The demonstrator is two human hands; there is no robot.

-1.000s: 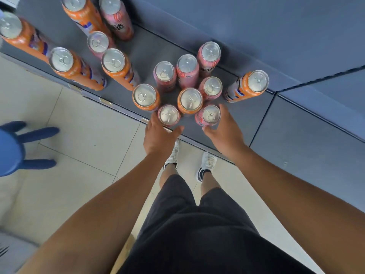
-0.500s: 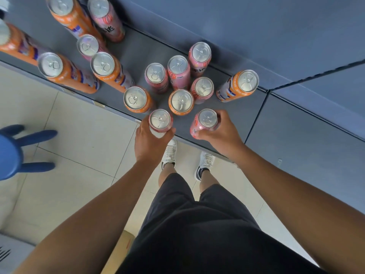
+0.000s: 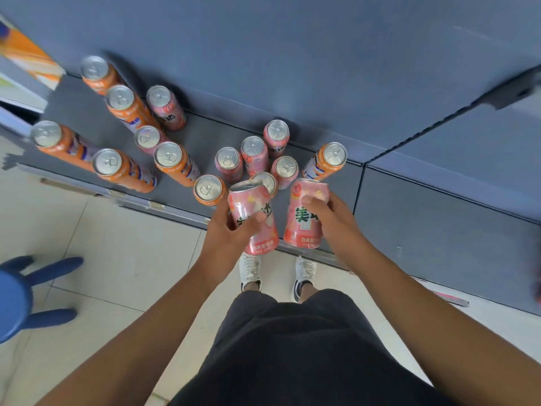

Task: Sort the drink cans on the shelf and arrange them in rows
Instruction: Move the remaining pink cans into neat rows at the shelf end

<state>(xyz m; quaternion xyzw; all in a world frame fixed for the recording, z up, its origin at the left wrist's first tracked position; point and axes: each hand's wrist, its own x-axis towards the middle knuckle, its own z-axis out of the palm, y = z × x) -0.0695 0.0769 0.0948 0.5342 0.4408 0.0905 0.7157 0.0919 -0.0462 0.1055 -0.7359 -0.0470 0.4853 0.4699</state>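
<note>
The left hand (image 3: 231, 238) is wrapped round the first pink can (image 3: 257, 221), thumb across its label. The right hand (image 3: 333, 221) grips the second pink can (image 3: 303, 227) the same way. Both cans hang clear of the shelf (image 3: 202, 133) at its front edge, tipped with their tops toward the back, close beside each other but apart.

Just behind them a pink cluster (image 3: 253, 150) of four stands upright toward the back wall. A near orange can (image 3: 207, 189) stands at its front left, another can top is half hidden behind the left-held can, and a lone orange can (image 3: 329, 158) stands on the right. Further left is a mixed group (image 3: 168, 155) of orange and pink cans, unsorted.

The step in hand looks like gathering the pinks by colour, and the sorting seems only begun. The next move calls for setting both cans upright in line with the pink cluster. The crowding orange cans must not be knocked, and they probably need shifting aside.
</note>
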